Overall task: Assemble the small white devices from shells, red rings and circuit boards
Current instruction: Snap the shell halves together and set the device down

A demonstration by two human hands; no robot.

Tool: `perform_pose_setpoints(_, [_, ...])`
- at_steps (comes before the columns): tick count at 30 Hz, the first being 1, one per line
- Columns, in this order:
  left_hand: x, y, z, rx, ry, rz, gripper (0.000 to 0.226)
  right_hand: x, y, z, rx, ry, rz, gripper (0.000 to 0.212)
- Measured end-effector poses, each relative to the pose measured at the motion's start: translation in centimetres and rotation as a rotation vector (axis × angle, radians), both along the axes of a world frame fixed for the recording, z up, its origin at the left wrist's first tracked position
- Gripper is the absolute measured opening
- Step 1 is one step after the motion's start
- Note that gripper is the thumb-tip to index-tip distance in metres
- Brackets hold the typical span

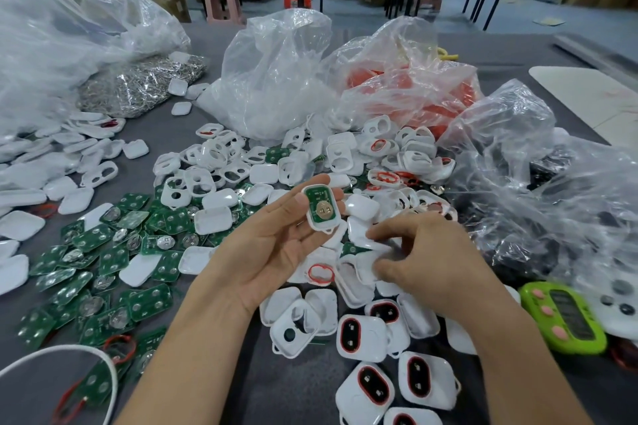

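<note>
Thumb and fingers of the left hand [272,248] clamp one white shell [322,227] with one green circuit board [319,200] seated inside, long axis 12 to 6 o'clock. At its 4 o'clock the right hand [428,262] pinches one loose cover [371,252], somewhat blurred. One red ring [321,273] lies at 6 o'clock, with at least five finished devices [359,335] beyond.

The left hand [272,248], palm up, holds a white shell [324,226] with a green circuit board [317,197] seated in it. Just right of that shell, the right hand [424,262] curls into loose shells [359,206], perhaps pinching one; blur hides the grip. Left of the held shell lie spare boards [103,266]. Nearer the person are finished devices [360,333], and beyond it is a bag of red rings [407,93].
</note>
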State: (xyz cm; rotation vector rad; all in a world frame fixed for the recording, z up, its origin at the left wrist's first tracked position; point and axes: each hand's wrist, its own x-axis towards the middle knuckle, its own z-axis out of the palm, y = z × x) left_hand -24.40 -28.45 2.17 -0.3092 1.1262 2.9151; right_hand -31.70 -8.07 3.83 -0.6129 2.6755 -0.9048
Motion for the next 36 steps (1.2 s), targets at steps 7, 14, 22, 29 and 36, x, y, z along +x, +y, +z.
perform_pose_setpoints(7, [0.0,-0.1,-0.3,-0.013,0.010,-0.036,0.035,-0.5,0.3,-0.6,-0.118,-0.168,-0.003,0.042])
perform_pose_setpoints(14, [0.0,-0.1,-0.4,-0.018,0.009,-0.037,0.033,-0.6,0.1,-1.1,-0.218,-0.099,-0.019,0.047])
perform_pose_setpoints(22, [-0.1,0.4,-0.3,0.013,0.025,-0.027,0.034,-0.2,-1.3,-1.5,-1.189,-0.538,-0.058,0.057])
perform_pose_setpoints(29, [-0.3,0.4,-0.7,-0.028,0.067,-0.019,0.071,0.0,-1.5,-1.4,-1.362,-0.757,0.005,0.045])
perform_pose_setpoints(36, [-0.4,0.5,-0.9,-0.005,0.130,-0.040,0.066,0.8,-2.7,-1.8,-1.127,-0.302,-0.027,0.050])
